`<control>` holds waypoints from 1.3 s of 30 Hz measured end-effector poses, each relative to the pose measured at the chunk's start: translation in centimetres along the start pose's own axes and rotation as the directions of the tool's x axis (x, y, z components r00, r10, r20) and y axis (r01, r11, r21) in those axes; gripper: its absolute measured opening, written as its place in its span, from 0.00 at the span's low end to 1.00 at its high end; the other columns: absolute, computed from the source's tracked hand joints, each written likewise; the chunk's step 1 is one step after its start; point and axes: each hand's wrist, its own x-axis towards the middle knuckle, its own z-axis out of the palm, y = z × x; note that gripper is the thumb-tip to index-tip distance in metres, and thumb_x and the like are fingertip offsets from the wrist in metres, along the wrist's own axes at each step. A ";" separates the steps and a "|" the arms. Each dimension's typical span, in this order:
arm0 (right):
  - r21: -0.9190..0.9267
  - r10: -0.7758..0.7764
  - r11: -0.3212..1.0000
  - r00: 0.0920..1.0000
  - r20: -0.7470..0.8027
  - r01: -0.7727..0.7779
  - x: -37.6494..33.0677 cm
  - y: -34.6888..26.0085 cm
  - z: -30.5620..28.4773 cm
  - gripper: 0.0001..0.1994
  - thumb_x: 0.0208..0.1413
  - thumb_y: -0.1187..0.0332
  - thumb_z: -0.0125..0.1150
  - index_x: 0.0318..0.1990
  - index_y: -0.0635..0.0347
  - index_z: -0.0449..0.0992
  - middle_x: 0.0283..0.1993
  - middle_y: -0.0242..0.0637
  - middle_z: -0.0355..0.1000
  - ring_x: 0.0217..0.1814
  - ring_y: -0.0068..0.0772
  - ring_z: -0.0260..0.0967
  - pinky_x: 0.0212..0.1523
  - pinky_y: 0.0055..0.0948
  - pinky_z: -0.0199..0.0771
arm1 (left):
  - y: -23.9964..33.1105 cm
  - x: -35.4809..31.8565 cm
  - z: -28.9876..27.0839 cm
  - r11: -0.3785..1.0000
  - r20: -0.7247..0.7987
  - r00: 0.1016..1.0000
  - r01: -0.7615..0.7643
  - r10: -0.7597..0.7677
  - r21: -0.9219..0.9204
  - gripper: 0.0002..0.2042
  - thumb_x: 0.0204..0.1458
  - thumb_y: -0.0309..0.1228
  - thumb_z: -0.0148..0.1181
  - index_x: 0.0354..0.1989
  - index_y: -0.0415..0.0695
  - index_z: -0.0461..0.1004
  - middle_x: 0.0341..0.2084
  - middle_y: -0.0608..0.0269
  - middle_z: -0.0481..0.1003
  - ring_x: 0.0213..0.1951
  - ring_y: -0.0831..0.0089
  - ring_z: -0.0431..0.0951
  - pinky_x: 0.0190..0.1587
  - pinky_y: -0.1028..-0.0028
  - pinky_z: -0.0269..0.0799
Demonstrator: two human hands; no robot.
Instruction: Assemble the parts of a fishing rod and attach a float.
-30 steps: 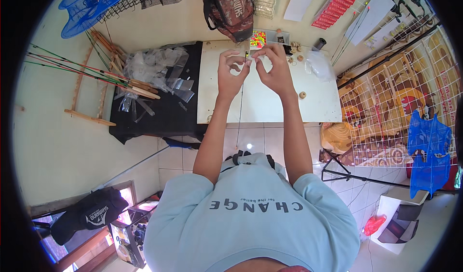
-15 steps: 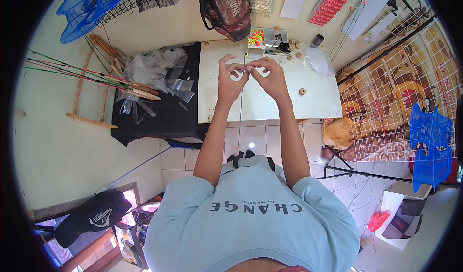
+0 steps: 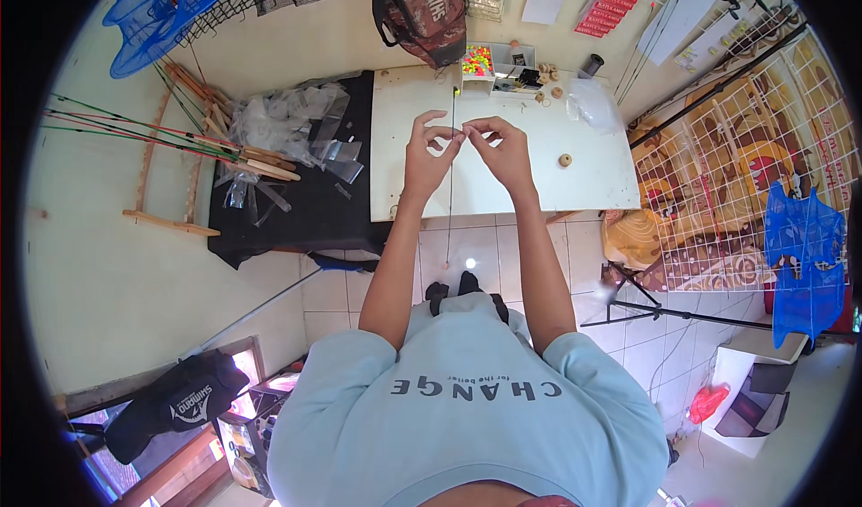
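Observation:
A thin dark rod (image 3: pixel 451 193) with a yellow tip (image 3: pixel 456 92) runs away from me between my hands, its far part over the white table (image 3: pixel 512 193). The near end, with a small pinkish bit, hangs over the tiled floor. My left hand (image 3: pixel 429 158) pinches the rod between thumb and fingertips, the other fingers curled loosely. Against it, my right hand (image 3: pixel 505 155) is closed in a pinch at the same spot. Whatever small piece lies between those fingertips is too small to make out.
Behind my hands stand a tray of bright beads (image 3: pixel 478 61) and a camouflage bag (image 3: pixel 422 13). A round wooden piece (image 3: pixel 565 160) and a clear plastic bag (image 3: pixel 593 107) lie to the right. Plastic sleeves (image 3: pixel 287 125) and wooden-handled rods (image 3: pixel 265 166) cover the black cloth (image 3: pixel 296 229) leftward.
Both hands have come slightly nearer to me along the rod, farther from its yellow tip. They keep their pinch. The whole view has shifted a little.

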 end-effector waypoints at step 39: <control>0.168 0.179 0.972 0.980 -0.087 -0.163 -5.2 4.4 4.9 0.06 0.53 0.71 0.62 0.36 0.64 0.79 0.30 0.34 0.78 0.32 0.22 0.72 0.37 0.22 0.71 | -3.7 -3.9 -1.8 0.982 0.071 0.983 0.159 -0.166 0.098 0.11 0.51 0.33 0.65 0.39 0.42 0.79 0.31 0.66 0.80 0.34 0.79 0.77 0.34 0.78 0.68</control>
